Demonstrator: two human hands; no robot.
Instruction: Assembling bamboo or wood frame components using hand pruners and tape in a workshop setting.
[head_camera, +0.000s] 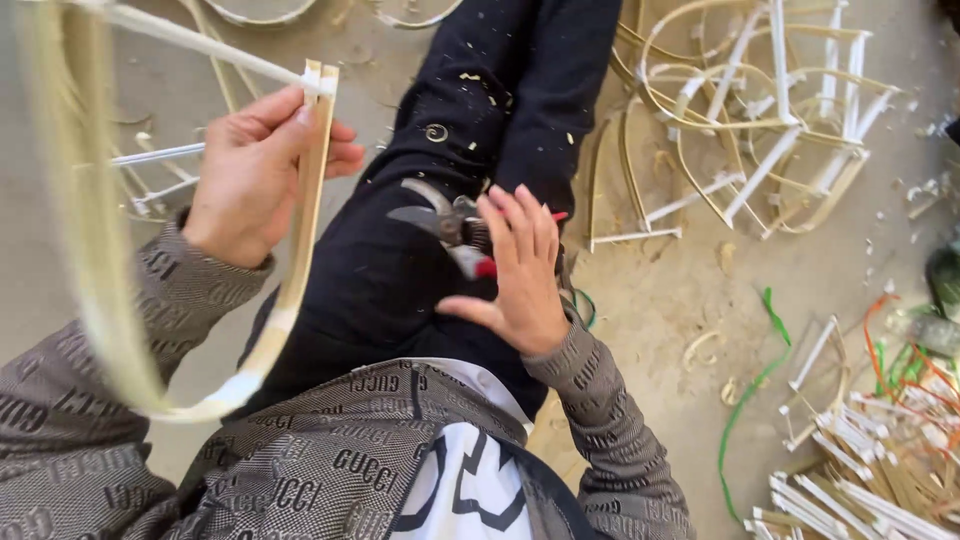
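**Holding a bent bamboo frame with pruning shears at the lap**

Gripping the bamboo frame, the left hand closes its fingers around the paired upright strips just below the taped top joint, thumb pressed on the near face. The frame curves down and left of this hand into a loop, blurred near the camera.

The pruning shears lie on the black trousers, right of the frame, blades parted and pointing left. The right hand rests over the red handles with fingers extended and slightly spread; whether it grasps the handles cannot be told.

Finished frames are piled on the sandy floor, well right of the shears. White-taped strips lie below that pile.
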